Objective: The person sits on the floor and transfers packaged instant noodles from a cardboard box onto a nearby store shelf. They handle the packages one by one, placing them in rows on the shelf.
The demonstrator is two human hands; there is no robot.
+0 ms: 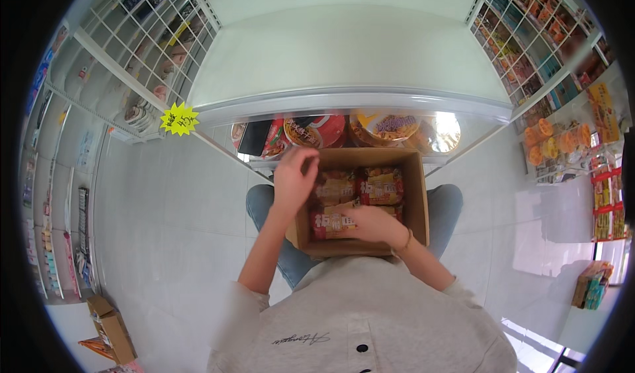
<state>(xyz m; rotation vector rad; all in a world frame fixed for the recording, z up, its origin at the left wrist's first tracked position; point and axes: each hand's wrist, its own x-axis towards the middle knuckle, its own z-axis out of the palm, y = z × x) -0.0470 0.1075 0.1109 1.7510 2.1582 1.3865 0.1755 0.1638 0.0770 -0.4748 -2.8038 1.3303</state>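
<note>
A cardboard box [424, 199] rests between my knees, its top facing up. Inside lie several red and yellow noodle packets [381, 187] that bear writing. My right hand [375, 225] reaches into the box over the near packets, its fingers against the left one [325, 224]; whether it grips that packet is hidden. At the box's left wall, my left hand [292, 177] hovers near the far corner with curled fingers. Nothing shows in the left hand, though its palm side is partly hidden.
Just beyond the box stands a white shelf unit [347, 60]. Its lower level holds several instant noodle bowls [315, 129], with a black phone [254, 137] on top at the left. A yellow price tag [179, 119] hangs at the left post. An opened carton [111, 328] sits on the floor behind left.
</note>
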